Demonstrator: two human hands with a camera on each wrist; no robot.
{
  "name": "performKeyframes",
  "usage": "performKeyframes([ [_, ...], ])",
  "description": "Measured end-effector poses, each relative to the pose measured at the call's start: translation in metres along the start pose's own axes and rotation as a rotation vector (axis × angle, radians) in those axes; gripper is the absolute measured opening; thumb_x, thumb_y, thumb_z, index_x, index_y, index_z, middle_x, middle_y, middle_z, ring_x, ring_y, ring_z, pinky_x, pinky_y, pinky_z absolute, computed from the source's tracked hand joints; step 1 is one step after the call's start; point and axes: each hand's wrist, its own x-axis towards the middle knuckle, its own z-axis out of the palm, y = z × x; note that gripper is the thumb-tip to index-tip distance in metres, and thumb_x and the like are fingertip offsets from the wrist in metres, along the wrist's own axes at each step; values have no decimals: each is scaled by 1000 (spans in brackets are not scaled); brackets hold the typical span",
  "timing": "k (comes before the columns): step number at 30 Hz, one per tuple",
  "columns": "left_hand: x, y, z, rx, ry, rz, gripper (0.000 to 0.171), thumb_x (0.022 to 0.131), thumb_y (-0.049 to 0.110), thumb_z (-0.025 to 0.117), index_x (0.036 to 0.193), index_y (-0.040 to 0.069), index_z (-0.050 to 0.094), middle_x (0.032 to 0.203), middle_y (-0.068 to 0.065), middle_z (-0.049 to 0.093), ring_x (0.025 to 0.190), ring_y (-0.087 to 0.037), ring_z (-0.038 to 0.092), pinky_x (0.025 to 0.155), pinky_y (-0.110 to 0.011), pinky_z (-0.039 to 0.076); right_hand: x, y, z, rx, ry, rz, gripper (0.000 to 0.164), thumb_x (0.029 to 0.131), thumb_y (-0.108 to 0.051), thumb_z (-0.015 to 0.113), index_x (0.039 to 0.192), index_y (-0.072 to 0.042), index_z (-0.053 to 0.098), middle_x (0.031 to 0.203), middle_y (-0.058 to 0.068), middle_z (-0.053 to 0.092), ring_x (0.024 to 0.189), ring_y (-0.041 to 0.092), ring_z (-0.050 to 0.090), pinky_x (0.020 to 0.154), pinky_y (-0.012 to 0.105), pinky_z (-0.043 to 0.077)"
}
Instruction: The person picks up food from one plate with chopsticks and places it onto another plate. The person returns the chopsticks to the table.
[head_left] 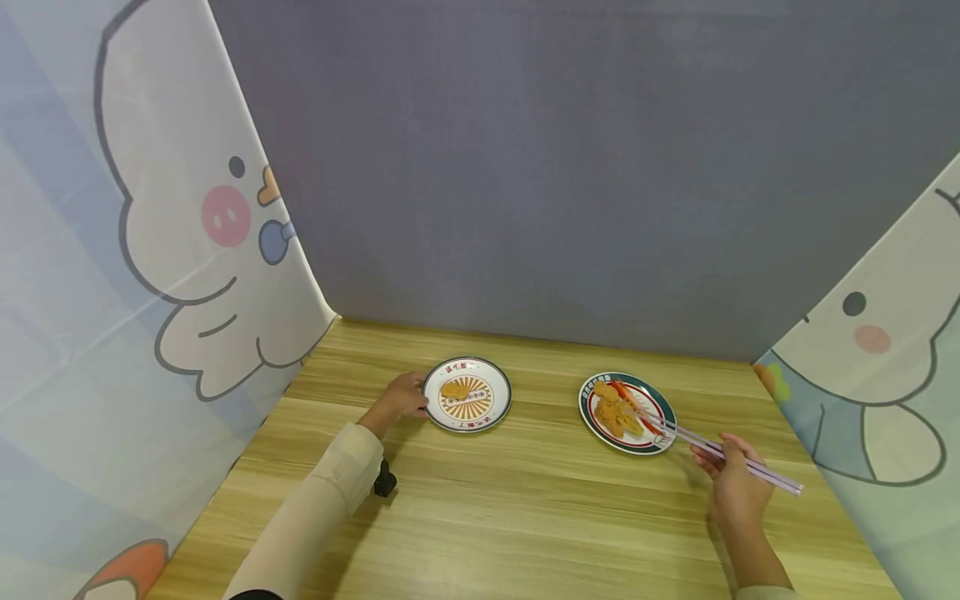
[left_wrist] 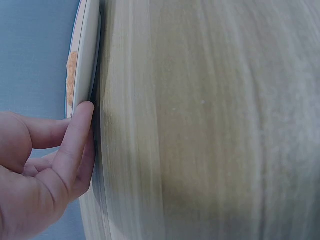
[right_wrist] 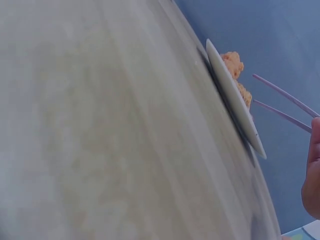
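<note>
At the left, my left hand (head_left: 405, 395) pinches the near-left rim of a white plate (head_left: 498, 390) with the thumb on top and fingers beneath. One golden fried piece (head_left: 454, 389) lies on that plate. My right hand (head_left: 738, 487) holds pale purple chopsticks (head_left: 701, 441), which reach over a green-rimmed plate (head_left: 637, 449). In the right wrist view, the chopsticks (right_wrist: 285, 95) have their tips parted, with nothing between them. Several golden fried pieces (head_left: 617, 412) are heaped on the green-rimmed plate, beside a long red-orange shape (head_left: 627, 395).
Both plates stand on a wood-grain table (head_left: 540, 517). A grey cloth wall (head_left: 525, 183) rises behind it, with cartoon-printed cloths (head_left: 180, 250) at either side. A small black object (head_left: 385, 480) shows by the left wrist.
</note>
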Motion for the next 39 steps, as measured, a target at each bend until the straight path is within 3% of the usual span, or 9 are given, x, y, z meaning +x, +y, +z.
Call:
performKeyframes([
  [7,-1,1,-1,-5,0,3,63,94,-9,58,153,-2,39,137,-32,55,88,-29,73,73,-30,68,-5,-1,19,87,-16,2,15,102,-1,56,98,6,69,72,14,71,55,24,73,47,31,64],
  [14,-1,2,-2,-18,-2,8,62,93,-9,58,153,-2,40,137,-32,54,86,-28,73,73,-30,68,-6,6,38,80,-6,39,14,102,-2,56,98,4,68,72,13,71,54,22,71,45,28,62],
  [30,-2,2,1,7,-7,19,61,95,-8,57,153,-2,39,136,-32,54,88,-29,73,73,-29,68,-16,28,87,-10,-206,-55,22,103,-2,52,90,-3,70,70,12,72,53,18,72,46,24,62],
  [39,-1,0,0,-3,-1,16,62,94,-9,57,153,-2,40,134,-31,55,87,-29,72,72,-29,68,-17,35,96,-17,-229,-15,25,104,-3,50,91,-3,71,73,13,73,56,20,72,47,25,62],
])
